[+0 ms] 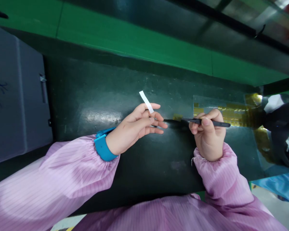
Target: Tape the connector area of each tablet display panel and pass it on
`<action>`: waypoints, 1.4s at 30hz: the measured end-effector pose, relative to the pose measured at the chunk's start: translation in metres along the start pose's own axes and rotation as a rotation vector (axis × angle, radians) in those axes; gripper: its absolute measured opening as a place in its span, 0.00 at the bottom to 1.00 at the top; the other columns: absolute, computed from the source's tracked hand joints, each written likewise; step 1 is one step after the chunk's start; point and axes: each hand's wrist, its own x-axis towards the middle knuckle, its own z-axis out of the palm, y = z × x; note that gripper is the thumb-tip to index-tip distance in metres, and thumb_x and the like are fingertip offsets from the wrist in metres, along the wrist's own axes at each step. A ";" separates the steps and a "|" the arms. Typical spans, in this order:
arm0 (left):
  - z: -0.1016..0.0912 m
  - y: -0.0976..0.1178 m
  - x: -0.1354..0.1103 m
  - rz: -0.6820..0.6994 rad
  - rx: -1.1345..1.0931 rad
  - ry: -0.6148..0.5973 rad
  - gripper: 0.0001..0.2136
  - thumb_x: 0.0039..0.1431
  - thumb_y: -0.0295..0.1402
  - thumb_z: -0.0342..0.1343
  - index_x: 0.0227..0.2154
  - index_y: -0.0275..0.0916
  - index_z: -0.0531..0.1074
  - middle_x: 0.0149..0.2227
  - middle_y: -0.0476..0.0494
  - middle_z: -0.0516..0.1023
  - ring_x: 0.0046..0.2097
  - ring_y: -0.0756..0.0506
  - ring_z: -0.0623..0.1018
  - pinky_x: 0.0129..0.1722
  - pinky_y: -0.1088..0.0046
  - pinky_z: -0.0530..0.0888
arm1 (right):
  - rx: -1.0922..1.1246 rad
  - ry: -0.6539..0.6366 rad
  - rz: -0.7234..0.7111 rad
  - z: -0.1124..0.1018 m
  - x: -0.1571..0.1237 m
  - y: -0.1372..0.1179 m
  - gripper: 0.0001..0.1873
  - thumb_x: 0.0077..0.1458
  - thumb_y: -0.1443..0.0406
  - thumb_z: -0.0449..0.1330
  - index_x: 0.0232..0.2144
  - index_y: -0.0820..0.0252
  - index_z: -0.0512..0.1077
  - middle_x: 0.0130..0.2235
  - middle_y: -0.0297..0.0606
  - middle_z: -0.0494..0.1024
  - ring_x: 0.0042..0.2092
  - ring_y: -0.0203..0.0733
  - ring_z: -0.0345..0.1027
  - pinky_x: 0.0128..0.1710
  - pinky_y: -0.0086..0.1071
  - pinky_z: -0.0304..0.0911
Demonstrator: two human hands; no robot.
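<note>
My left hand (pixel 139 125) is closed near the middle of the bench, its thumb pressed toward the fingers. A narrow white strip (pixel 146 102) sticks up from between its index and middle fingers. Something thin and dark also shows at these fingertips, too small to make out. To the right, my right hand (pixel 208 134) grips black tweezers (pixel 218 123) between thumb and fingers. They lie almost level, their tips pointing left toward my left hand. Beside the tips is a small yellow translucent piece of tape (pixel 177 117); whether they touch it I cannot tell.
A clear sheet (pixel 207 100) bearing pieces of yellow tape (pixel 233 110) lies beyond my right hand. At the far right is a dark object with white pieces (pixel 274 103), blurred. A grey box (pixel 31 93) stands at the left on the dark green bench (pixel 91 83).
</note>
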 end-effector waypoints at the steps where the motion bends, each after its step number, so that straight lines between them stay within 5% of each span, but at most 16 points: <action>1: 0.000 0.000 0.000 -0.001 0.002 0.000 0.15 0.63 0.26 0.60 0.52 0.41 0.71 0.42 0.46 0.78 0.46 0.41 0.83 0.51 0.56 0.77 | -0.011 0.001 0.002 0.000 0.000 0.000 0.18 0.59 0.54 0.70 0.30 0.53 0.66 0.21 0.25 0.71 0.20 0.33 0.64 0.20 0.28 0.59; 42: -0.002 0.000 0.001 0.006 0.023 -0.034 0.15 0.64 0.27 0.59 0.52 0.39 0.70 0.41 0.46 0.78 0.47 0.42 0.82 0.49 0.59 0.77 | -0.010 -0.030 0.035 -0.003 0.000 0.001 0.17 0.60 0.55 0.70 0.30 0.54 0.66 0.22 0.25 0.73 0.21 0.32 0.64 0.22 0.28 0.60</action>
